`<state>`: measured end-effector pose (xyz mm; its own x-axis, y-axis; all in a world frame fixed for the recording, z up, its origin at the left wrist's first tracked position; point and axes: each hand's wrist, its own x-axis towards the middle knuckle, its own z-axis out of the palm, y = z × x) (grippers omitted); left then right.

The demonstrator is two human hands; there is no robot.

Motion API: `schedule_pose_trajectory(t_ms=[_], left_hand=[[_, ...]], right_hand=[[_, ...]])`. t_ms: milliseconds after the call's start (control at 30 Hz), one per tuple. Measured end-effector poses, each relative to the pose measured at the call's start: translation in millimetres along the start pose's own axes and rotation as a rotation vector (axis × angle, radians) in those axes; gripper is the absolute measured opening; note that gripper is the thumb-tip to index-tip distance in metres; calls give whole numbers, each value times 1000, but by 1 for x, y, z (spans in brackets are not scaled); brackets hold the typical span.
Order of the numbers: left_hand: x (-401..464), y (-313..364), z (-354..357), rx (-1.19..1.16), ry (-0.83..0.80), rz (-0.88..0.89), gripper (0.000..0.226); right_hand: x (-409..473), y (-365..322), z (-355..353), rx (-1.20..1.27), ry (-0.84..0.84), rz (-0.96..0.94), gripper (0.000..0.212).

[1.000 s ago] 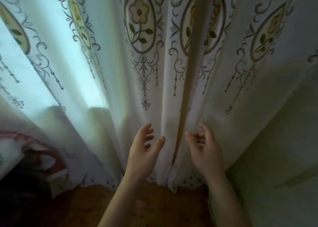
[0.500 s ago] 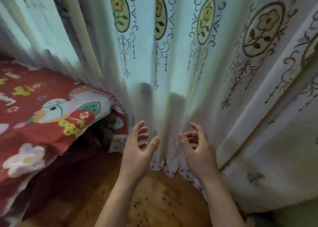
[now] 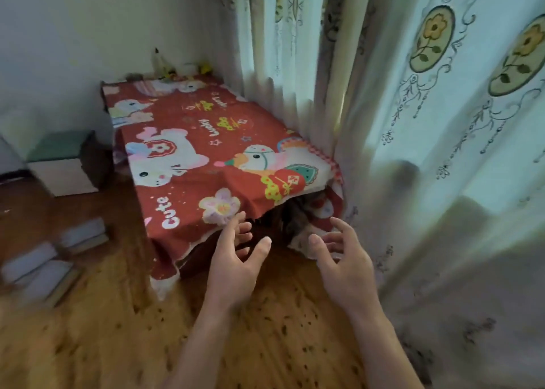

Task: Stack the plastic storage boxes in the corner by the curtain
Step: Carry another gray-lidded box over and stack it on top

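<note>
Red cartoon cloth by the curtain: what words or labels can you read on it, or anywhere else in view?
"Cute": white letters on the red cartoon cloth, near its front edge, left of the pink flower.
"Lucky": yellow letters mid-cloth, beside the star.
"Lucky": seemingly again, further back, too blurred to confirm.
Small yellow marks on the cloth: unreadable.
Curtain, books on the floor: no readable text.
</note>
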<state>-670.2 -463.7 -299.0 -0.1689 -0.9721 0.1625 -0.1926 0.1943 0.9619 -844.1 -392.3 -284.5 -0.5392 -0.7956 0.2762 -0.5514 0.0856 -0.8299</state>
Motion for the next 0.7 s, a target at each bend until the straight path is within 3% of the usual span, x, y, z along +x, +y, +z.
schedule_pose_trajectory(t_ms=[200,500,700], left_hand=[[-1,-24,-79,14,221,-80,53],[15,-45,-159,1,439,-151,61],[55,-68,-203,69,565,-221,68]], right_hand=[[8,-38,79,34,-198,-91,58],[30,-82,185,60,-392,-210,58],[63,-107,264,123,-524,-234,68]])
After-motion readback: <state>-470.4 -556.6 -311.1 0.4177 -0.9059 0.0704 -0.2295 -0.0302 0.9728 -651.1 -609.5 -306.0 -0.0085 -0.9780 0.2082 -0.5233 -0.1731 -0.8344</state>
